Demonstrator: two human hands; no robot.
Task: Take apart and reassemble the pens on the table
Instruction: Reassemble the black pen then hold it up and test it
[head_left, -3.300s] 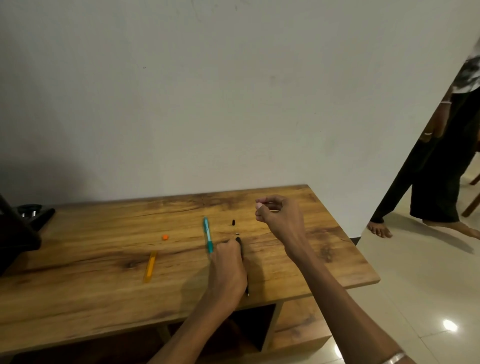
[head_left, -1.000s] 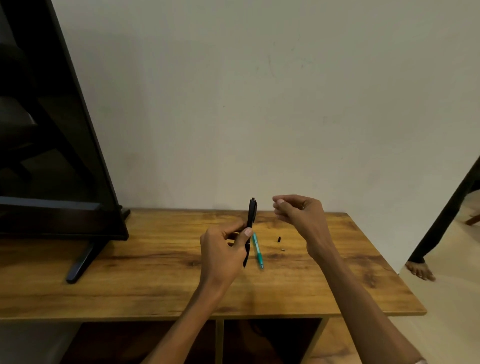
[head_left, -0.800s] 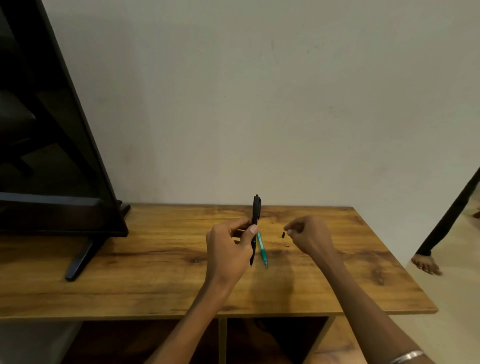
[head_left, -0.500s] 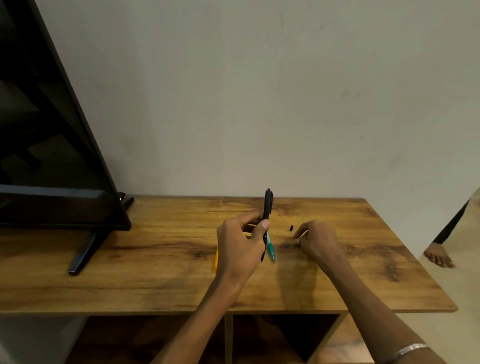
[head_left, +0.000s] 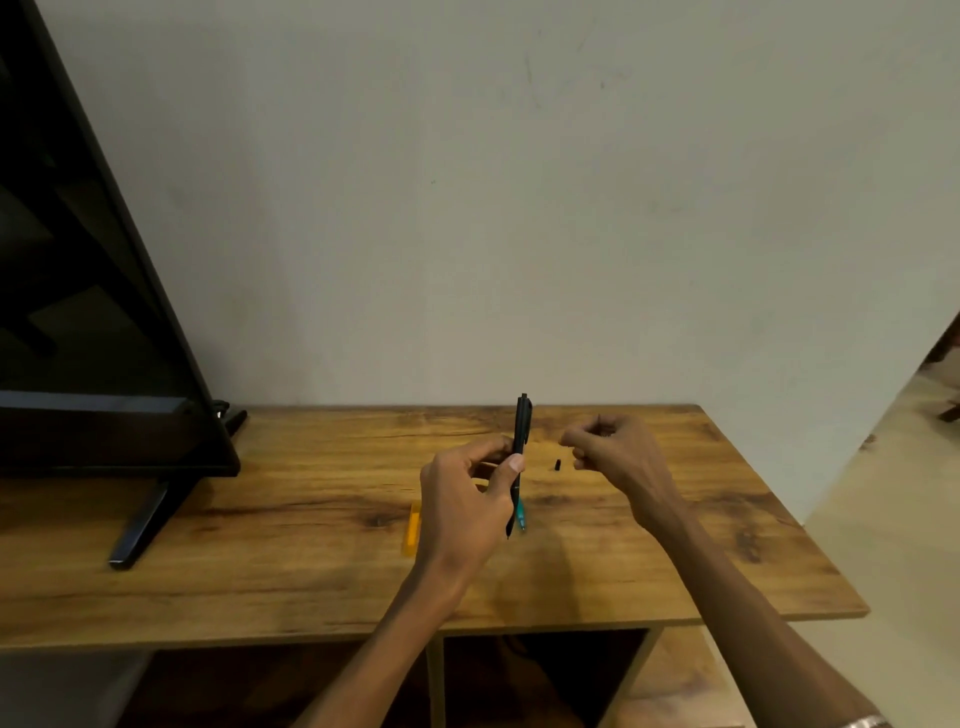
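On the wooden table (head_left: 311, 571), beside the dark screen (head_left: 78, 312), a black pen (head_left: 521, 441) is held near upright above the tabletop, pinched in the left hand (head_left: 462, 514), and it is best kept steady so the part can be fed in straight. The right hand (head_left: 618, 457) is curled with fingertips together, seemingly on something too small to make out, near a small black piece (head_left: 557, 464) on the table. A teal pen (head_left: 520, 514) and an orange pen (head_left: 413, 530) lie partly hidden behind the left hand; no writing can be read.

A home: television (head_left: 78, 312) on a wooden TV stand (head_left: 311, 571).
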